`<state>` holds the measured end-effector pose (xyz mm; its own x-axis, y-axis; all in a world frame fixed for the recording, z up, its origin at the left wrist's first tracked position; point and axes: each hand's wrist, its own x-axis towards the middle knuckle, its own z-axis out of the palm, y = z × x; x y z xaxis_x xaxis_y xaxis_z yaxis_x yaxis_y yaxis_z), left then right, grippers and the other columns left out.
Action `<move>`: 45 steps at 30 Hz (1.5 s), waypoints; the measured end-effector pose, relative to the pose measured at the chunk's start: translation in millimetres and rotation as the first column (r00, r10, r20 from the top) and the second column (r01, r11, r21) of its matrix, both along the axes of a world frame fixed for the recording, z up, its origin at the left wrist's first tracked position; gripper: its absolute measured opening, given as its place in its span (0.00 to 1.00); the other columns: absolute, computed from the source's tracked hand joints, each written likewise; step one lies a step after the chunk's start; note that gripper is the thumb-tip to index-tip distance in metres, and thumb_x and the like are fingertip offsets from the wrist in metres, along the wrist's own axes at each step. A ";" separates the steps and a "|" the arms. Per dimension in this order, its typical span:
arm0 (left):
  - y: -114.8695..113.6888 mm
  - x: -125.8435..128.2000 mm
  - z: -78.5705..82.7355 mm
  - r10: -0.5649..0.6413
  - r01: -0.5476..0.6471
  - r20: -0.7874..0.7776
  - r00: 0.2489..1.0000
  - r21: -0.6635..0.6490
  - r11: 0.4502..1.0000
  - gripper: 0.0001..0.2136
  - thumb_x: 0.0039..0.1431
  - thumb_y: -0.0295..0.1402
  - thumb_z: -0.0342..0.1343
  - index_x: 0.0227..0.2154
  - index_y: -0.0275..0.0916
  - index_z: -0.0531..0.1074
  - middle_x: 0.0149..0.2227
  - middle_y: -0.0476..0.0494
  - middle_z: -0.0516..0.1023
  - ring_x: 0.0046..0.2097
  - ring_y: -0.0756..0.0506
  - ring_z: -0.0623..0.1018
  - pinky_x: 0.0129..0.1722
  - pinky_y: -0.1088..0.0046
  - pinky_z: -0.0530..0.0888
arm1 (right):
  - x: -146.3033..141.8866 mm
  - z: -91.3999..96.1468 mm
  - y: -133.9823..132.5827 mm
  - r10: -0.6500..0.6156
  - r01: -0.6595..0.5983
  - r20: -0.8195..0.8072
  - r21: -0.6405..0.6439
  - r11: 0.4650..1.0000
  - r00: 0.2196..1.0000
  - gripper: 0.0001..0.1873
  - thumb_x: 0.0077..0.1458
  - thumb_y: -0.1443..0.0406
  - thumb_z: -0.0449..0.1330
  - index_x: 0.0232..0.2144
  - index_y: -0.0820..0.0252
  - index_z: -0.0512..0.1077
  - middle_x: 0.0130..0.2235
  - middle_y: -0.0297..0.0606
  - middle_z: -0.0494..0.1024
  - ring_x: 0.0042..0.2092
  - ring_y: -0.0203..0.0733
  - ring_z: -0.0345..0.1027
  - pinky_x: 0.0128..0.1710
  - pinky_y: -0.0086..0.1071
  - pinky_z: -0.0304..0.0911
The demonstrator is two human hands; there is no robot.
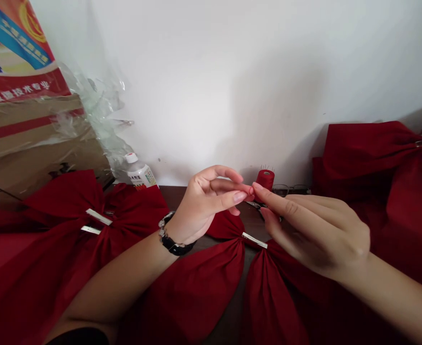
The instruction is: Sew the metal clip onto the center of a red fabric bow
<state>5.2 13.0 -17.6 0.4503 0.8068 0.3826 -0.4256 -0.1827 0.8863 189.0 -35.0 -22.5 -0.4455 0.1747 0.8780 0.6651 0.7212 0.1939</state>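
Observation:
My left hand (211,199) and my right hand (311,225) meet fingertip to fingertip above the table, both pinched as if on something very fine that I cannot make out. A black wristband sits on my left wrist. Below the hands lies a dark red cloth bow (203,282) gathered at its middle by a silver clip (254,240). A red thread spool (265,178) with pins stuck in its top stands just behind my fingertips. Small scissors lie partly hidden under my right hand.
Another clipped red bow (63,225) lies at the left and a pile of red bows (383,167) at the right. A white plastic bottle (139,173), crumpled clear plastic and a cardboard box (34,139) stand at the back left. Eyeglasses (290,189) rest by the white wall.

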 end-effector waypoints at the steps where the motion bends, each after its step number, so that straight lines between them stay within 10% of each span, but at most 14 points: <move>1: 0.2 -0.1 0.0 0.012 -0.012 -0.011 1.000 0.002 1.000 0.09 0.48 0.26 0.65 0.33 0.38 0.72 0.30 0.50 0.82 0.32 0.51 0.81 0.22 0.85 0.74 | -0.6 0.1 -0.3 0.012 -0.012 -0.006 -0.007 1.000 1.000 0.23 0.51 0.77 0.60 0.51 0.70 0.68 0.24 0.34 0.74 0.24 0.33 0.67 0.24 0.30 0.64; 29: -10.8 0.0 1.6 0.148 -0.140 -0.024 0.989 0.197 0.970 0.13 0.48 0.26 0.65 0.33 0.38 0.67 0.29 0.50 0.80 0.28 0.53 0.78 0.30 0.82 0.76 | -1.2 3.2 -4.4 0.108 -0.108 0.013 -0.050 0.993 0.994 0.26 0.53 0.77 0.58 0.54 0.65 0.63 0.25 0.34 0.75 0.25 0.34 0.67 0.25 0.30 0.66; 45: -19.1 1.6 5.8 -0.003 0.008 -0.044 0.999 0.115 0.993 0.11 0.50 0.23 0.62 0.33 0.38 0.65 0.27 0.52 0.77 0.29 0.52 0.79 0.29 0.82 0.77 | 1.5 13.0 -11.5 0.085 -0.256 -0.369 -0.445 0.858 0.926 0.04 0.53 0.69 0.62 0.33 0.58 0.75 0.19 0.29 0.68 0.19 0.28 0.59 0.18 0.22 0.57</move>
<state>6.8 -6.0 -11.7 0.4726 0.7560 0.4528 -0.3884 -0.2826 0.8771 190.5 -46.5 -9.5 -0.2125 0.5566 0.8032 0.4848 0.7737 -0.4079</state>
